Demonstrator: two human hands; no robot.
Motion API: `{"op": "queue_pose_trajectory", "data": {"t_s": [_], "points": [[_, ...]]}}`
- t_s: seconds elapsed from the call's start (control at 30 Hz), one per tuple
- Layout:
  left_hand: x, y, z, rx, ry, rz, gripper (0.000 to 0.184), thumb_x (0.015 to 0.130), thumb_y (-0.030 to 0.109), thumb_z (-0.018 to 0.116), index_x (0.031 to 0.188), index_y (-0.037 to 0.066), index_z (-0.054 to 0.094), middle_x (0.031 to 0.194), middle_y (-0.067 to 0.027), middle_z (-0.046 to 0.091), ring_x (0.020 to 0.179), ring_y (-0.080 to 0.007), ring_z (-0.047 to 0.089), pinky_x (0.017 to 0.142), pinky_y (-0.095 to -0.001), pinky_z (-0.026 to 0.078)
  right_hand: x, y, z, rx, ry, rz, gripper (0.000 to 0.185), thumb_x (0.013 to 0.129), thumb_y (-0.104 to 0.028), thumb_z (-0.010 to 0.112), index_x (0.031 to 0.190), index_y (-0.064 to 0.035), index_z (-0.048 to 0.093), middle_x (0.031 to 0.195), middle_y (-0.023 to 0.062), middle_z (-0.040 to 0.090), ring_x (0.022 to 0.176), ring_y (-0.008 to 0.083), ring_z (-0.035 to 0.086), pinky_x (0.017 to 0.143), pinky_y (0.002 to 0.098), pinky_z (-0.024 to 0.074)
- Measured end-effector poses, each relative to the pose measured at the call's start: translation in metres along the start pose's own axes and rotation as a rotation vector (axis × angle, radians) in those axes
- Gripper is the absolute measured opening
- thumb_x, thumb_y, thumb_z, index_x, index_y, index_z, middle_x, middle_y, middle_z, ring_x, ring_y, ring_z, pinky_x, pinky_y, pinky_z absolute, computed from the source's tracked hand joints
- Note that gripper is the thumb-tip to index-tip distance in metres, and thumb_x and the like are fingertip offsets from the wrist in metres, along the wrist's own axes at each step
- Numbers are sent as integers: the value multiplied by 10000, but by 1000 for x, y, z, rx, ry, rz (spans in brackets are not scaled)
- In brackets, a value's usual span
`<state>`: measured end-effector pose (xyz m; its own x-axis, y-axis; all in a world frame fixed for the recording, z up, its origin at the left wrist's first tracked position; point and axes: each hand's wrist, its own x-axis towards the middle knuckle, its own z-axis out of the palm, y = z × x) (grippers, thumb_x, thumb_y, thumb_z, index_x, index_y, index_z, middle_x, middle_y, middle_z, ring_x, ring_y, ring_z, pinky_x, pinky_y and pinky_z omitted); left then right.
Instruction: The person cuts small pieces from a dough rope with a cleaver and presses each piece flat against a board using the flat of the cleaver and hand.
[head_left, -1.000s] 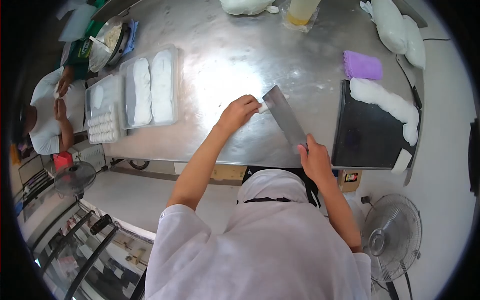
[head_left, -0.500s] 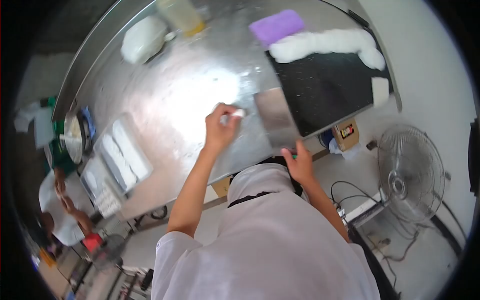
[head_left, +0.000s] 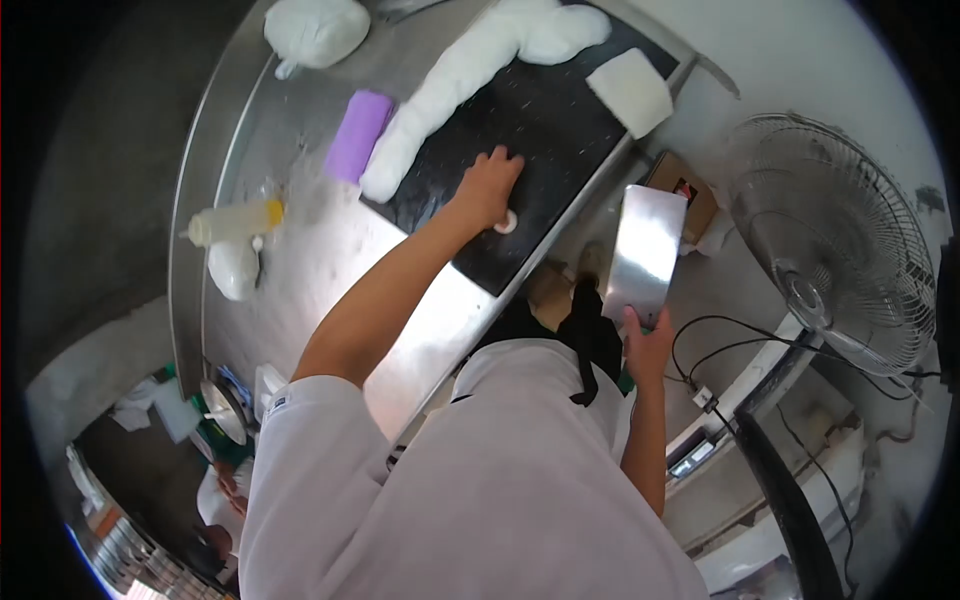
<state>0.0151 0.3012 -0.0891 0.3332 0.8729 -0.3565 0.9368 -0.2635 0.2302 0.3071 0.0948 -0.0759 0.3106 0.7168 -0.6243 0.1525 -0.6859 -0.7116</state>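
My left hand point(head_left: 488, 188) is palm down over the black board point(head_left: 585, 125), its fingers spread and stretched out. At the hand's lower right edge a small round white dough piece point(head_left: 507, 223) shows on the board, partly hidden by the hand. My right hand point(head_left: 648, 340) grips a cleaver point(head_left: 647, 245) with a broad, shiny rectangular blade, held up off the board beyond the table's front edge. A long lumpy roll of white dough point(head_left: 450, 85) lies along the board's far side. Beside its near end is a folded purple cloth point(head_left: 360, 135).
A white cloth pad point(head_left: 632, 92) lies on the board's right corner. A squeeze bottle point(head_left: 235, 222) and white bags point(head_left: 316, 32) are on the steel table point(head_left: 295, 255). A standing fan point(head_left: 830, 250) and cables are at right. Another person point(head_left: 222, 495) is at lower left.
My view has turned toward the board. My left hand has moved from the steel table onto the board with the dough piece. The cleaver has lifted away from the table's edge.
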Motion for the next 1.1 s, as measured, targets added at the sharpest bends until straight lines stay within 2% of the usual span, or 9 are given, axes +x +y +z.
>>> {"op": "queue_pose_trajectory", "data": {"t_s": [0.13, 0.2, 0.23, 0.37, 0.5, 0.6, 0.73, 0.87, 1.1], "points": [[25, 1, -12, -292, -392, 20, 643, 676, 236, 873, 1254, 140, 607, 1252, -126, 566, 1209, -375, 550, 1047, -479, 449, 45, -34, -12, 15, -29, -266, 423, 947, -291, 755, 1202, 20, 625, 898, 79, 713, 755, 161, 640, 730, 333, 518], [23, 22, 25, -314, 460, -136, 797, 726, 344, 829, 1420, 140, 492, 1448, -149, 471, 1374, -378, 426, 1177, -523, 285, 78, -56, -15, -12, -16, -375, 416, 953, -325, 751, 1159, 19, 639, 862, 65, 688, 687, 149, 624, 659, 321, 512], [16, 26, 52, -154, 479, -107, 909, 729, 431, 800, 1491, 101, 432, 1606, -178, 336, 1506, -410, 259, 1230, -582, 144, 89, -81, -14, 179, -63, -396, 408, 960, -348, 742, 1124, 14, 647, 844, 62, 674, 642, 136, 603, 606, 312, 493], [11, 35, 33, -153, 326, -103, 991, 713, 536, 804, 1501, 71, 423, 1657, -221, 241, 1563, -410, 158, 1243, -623, 77, 150, -129, 22, 571, -29, -511, 418, 980, -411, 709, 1014, 3, 663, 797, 59, 635, 526, 106, 538, 479, 301, 428], [22, 42, 29, -114, 195, -132, 1015, 717, 667, 750, 1487, 55, 500, 1689, -231, 181, 1575, -421, 115, 1241, -639, 80, 249, -70, 59, -76, 131, -293, 432, 986, -415, 703, 959, 13, 651, 741, 69, 621, 494, 113, 527, 478, 318, 442], [17, 35, 44, -269, 282, -58, 1010, 687, 679, 763, 1433, 36, 537, 1668, -235, 244, 1565, -425, 166, 1235, -636, 116, 235, -112, 45, -95, 110, -87, 427, 982, -410, 712, 928, 7, 640, 726, 72, 621, 493, 131, 538, 471, 329, 438], [11, 35, 48, -386, 339, -20, 927, 663, 635, 781, 1341, 32, 588, 1639, -221, 324, 1541, -390, 268, 1234, -579, 189, 231, -120, 44, 186, 207, -359, 435, 986, -437, 699, 892, -18, 635, 758, 91, 642, 507, 164, 562, 468, 350, 445], [11, 34, 51, -480, 477, 10, 846, 627, 537, 822, 1265, 44, 566, 1591, -199, 396, 1506, -383, 334, 1206, -575, 235, 273, -72, 36, -432, 235, -321, 522, 1006, -522, 644, 871, -21, 591, 609, 15, 526, 465, 129, 493, 433, 308, 381], [24, 25, 47, -615, 675, 43, 664, 697, 426, 823, 1223, 85, 601, 1386, -151, 573, 1309, -374, 520, 1108, -577, 319, 139, -97, 33, -78, 195, -211, 547, 1005, -551, 629, 827, -41, 548, 574, 33, 506, 443, 140, 499, 410, 314, 375]]}}
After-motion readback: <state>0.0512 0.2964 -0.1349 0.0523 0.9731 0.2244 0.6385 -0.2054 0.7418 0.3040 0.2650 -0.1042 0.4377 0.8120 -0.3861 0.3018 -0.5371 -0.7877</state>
